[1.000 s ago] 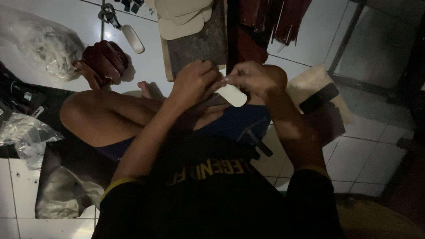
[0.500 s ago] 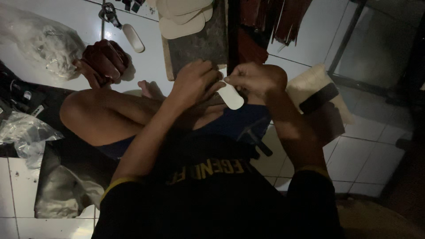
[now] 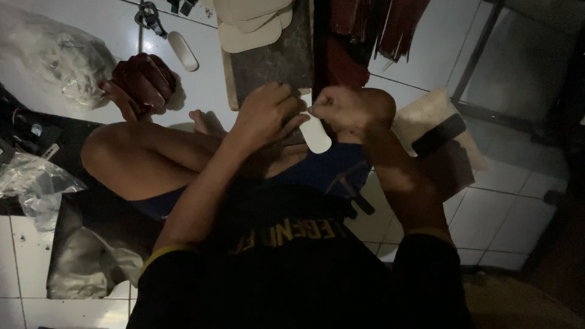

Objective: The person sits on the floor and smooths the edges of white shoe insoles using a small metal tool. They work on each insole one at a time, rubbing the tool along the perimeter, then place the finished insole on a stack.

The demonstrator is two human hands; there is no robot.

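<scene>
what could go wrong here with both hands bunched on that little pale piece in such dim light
The left hand and right hand pinch the small pale oval piece over the lap, fingers close together; a slipped grip could drop it into the dark folds of clothing. The low light hides fine detail, so misalignment seems likely. The hammer beside the leg could be kicked.

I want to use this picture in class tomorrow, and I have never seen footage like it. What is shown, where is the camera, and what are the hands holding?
The camera sits on a person's head and looks down at their own lap as they sit on a white tiled floor. The left hand and right hand meet on a pale oval piece, shaped like a small insole. Ahead lie a dark board, similar cream pieces and reddish strips. Plastic bags lie to the left.
</scene>
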